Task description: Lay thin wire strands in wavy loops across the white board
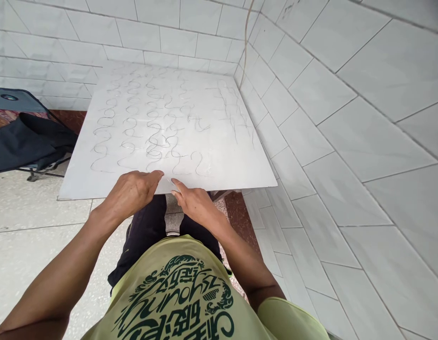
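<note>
A white board point(219, 156) lies flat in front of me, covered with several rows of thin bent wire pieces point(151, 137) shaped like S-curves. My left hand point(132, 191) rests at the board's near edge with its fingers curled together, fingertips pointing right. My right hand point(192, 200) sits just beside it, fingers pinched toward the left hand. A very thin wire point(167, 178) seems to run between the two sets of fingertips, too fine to see clearly.
White tiled walls point(346, 118) close in behind the board and along the right. A dark folding chair with black cloth point(28, 141) stands at the left on a pale speckled floor point(24, 212). A thin cord point(245, 42) hangs in the corner.
</note>
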Demonstrator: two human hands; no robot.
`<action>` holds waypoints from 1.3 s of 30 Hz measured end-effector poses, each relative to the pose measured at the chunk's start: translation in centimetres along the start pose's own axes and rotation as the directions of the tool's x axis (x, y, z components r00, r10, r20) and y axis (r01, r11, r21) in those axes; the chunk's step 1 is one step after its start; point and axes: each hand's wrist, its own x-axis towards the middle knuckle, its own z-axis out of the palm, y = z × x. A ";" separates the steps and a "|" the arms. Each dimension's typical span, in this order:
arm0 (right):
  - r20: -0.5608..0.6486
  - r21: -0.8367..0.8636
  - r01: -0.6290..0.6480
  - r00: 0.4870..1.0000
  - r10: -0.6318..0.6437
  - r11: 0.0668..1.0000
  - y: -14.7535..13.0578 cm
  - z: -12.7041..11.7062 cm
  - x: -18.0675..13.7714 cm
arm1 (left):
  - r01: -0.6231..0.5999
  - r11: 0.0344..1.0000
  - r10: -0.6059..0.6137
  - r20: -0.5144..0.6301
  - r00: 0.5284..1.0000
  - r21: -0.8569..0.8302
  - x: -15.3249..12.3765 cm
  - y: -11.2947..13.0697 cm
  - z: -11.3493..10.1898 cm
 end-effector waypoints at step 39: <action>-0.171 0.363 -0.005 0.983 0.072 0.932 2.7 0.5 -4.5 | 0.171 0.872 -0.146 0.089 0.985 -0.458 2.3 -1.9 -1.0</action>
